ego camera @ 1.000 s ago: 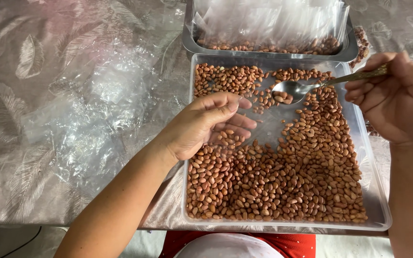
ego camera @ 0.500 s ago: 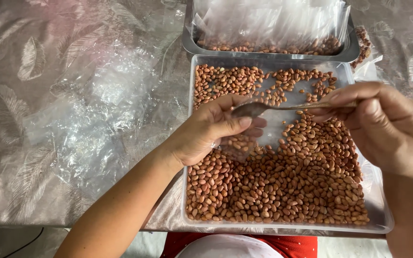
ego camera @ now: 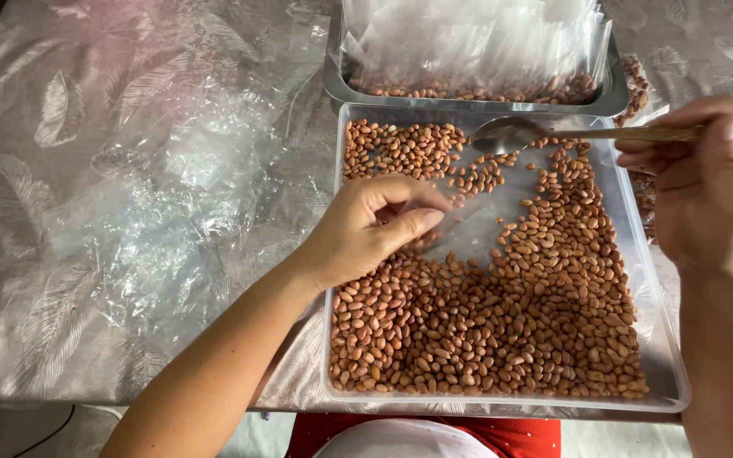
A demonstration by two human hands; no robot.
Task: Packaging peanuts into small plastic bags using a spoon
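My left fingers point(ego camera: 413, 222) pinch a small clear bag point(ego camera: 447, 222) open above the peanuts point(ego camera: 502, 322); my right hand point(ego camera: 706, 182) clamps the spoon point(ego camera: 515, 134), level over the clear tray point(ego camera: 670, 373).

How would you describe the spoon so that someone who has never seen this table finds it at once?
Start at the clear plastic tray of peanuts in front of the person. Look at its far edge, next to the metal tray of filled bags. The spoon hangs there in the right hand, bowl pointing left. It is the only long, shiny metal utensil in view.
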